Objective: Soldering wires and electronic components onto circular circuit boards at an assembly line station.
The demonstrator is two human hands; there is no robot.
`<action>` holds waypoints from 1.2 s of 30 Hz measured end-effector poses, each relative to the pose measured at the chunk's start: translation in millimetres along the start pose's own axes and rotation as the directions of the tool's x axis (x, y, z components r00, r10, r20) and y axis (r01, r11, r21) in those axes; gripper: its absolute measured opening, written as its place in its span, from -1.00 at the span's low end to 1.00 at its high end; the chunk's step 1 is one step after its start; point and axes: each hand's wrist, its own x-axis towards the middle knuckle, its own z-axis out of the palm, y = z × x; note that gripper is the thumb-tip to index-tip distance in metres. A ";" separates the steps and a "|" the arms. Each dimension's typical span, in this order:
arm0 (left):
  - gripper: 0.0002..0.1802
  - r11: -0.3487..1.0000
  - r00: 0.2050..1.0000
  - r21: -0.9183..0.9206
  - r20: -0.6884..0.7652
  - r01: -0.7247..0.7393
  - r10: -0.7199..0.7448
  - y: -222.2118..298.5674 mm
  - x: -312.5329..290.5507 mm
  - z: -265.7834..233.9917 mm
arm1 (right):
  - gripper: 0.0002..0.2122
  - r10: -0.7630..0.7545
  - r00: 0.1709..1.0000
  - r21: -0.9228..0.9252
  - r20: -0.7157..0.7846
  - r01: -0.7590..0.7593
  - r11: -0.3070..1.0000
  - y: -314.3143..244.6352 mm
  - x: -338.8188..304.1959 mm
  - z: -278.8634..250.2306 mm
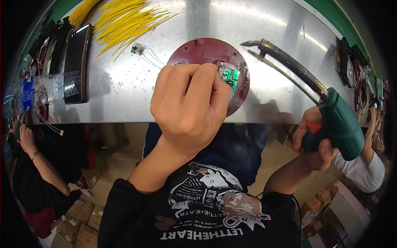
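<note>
On the metal table lies a round maroon plastic housing (194, 51), its inner side facing up. A small green circuit board (230, 77) sits in its right part. My left hand (190, 103) is over the housing, fingers bent and pinched together beside the board; what the fingertips hold, if anything, is hidden. My right hand (316, 136) grips a dark green soldering gun (341, 124) with a red trigger. Its long dark front and thin metal tube reach up and left, the tip (250, 43) apart from the housing, to its upper right.
A bundle of yellow wires (124, 22) lies at the far left, near a small board with white leads (137, 48). A dark phone (77, 64) and clear plastic wrap (49, 91) are left. Co-workers' arms (45, 165) show at both sides; cardboard boxes (82, 215) stand below.
</note>
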 end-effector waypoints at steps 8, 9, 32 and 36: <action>-0.79 1.000 1.000 0.010 -0.006 -0.012 0.012 -0.6 -0.8 1.0 | -0.44 -0.024 0.995 0.187 -0.094 0.041 0.981 28.8 29.3 -10.2; -0.79 1.000 1.000 0.008 -0.004 -0.006 0.006 -0.2 -1.4 1.4 | -0.46 -0.005 0.995 0.204 -0.103 0.026 0.979 31.3 31.9 -13.3; -0.81 0.999 0.999 -0.023 -0.036 -0.024 0.023 -0.6 -2.1 3.3 | -0.54 0.056 0.993 0.345 -0.104 -0.017 0.939 32.4 37.7 -15.5; -0.83 0.999 0.999 -0.025 -0.037 -0.027 0.026 -0.3 -0.7 2.9 | -0.56 0.058 0.992 0.353 -0.109 -0.016 0.936 31.2 39.0 -15.0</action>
